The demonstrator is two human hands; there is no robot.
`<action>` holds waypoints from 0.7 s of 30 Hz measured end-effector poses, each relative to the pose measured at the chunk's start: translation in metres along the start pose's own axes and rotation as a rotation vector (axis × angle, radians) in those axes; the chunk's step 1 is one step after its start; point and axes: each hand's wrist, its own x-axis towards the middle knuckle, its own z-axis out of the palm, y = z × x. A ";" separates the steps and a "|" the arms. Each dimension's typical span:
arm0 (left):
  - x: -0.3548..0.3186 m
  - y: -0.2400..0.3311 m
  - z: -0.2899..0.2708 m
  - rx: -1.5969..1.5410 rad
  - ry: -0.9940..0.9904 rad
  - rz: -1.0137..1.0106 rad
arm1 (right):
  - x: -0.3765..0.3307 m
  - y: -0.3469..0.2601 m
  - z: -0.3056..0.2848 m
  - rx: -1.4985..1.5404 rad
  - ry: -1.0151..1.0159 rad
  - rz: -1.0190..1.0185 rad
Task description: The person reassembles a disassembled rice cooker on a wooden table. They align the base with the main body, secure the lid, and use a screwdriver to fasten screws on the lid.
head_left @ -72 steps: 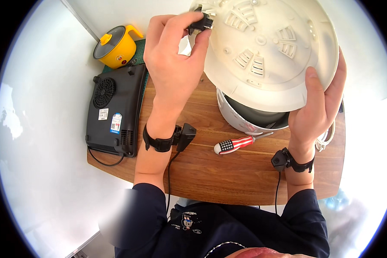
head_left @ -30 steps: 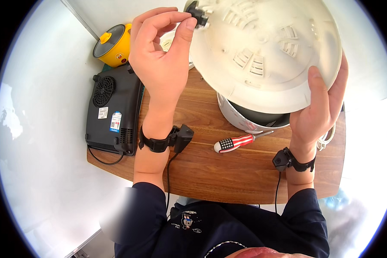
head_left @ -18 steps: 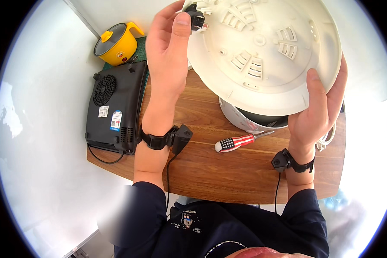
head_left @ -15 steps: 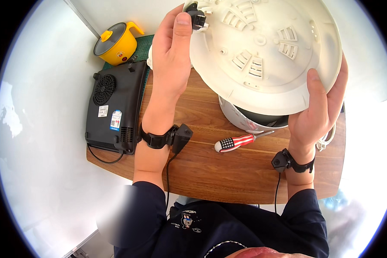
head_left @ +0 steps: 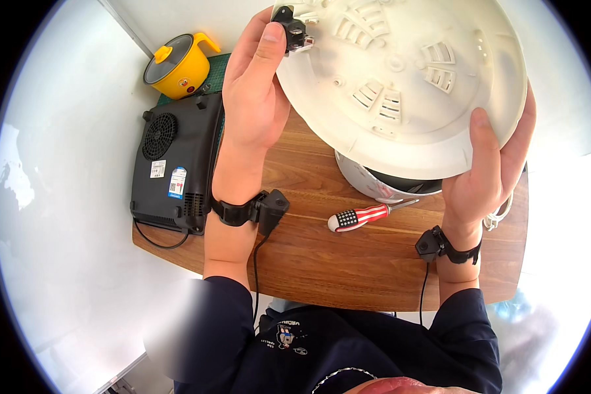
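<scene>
I hold a round cream plastic base cover tilted above the table, its vented, ribbed inner face toward me. My left hand is closed at its left edge, with the thumb pressed on a small black power socket with metal tabs. Whether the socket is fixed to the cover, I cannot tell; the left fingers are mostly hidden. My right hand grips the cover's right rim, thumb on the inner face and fingers behind. Partly hidden beneath the cover stands a round pale pot body with a dark opening.
A red, white and black-handled screwdriver lies before the pot body. At the left, a black appliance shows its fan grille and cord. Behind it, a yellow electric pot stands by a green mat. A white cord lies at right.
My left hand has shifted slightly left with the black socket, which now shows more of its face. The cover has tilted a little; my right hand still holds its rim.
</scene>
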 end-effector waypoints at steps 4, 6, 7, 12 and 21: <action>-0.001 -0.003 -0.004 -0.038 -0.046 -0.007 | -0.001 -0.001 0.000 0.005 -0.003 -0.029; -0.002 -0.005 -0.005 -0.069 -0.054 0.003 | -0.001 -0.003 0.000 -0.042 -0.002 -0.047; -0.002 -0.005 -0.006 -0.085 -0.059 0.007 | -0.002 -0.005 0.000 -0.075 0.000 -0.064; -0.004 -0.005 -0.006 -0.094 -0.038 0.039 | -0.006 -0.008 -0.001 -0.170 -0.007 -0.103; -0.004 -0.001 -0.006 -0.191 -0.112 0.021 | -0.007 -0.015 -0.005 -0.182 -0.084 -0.121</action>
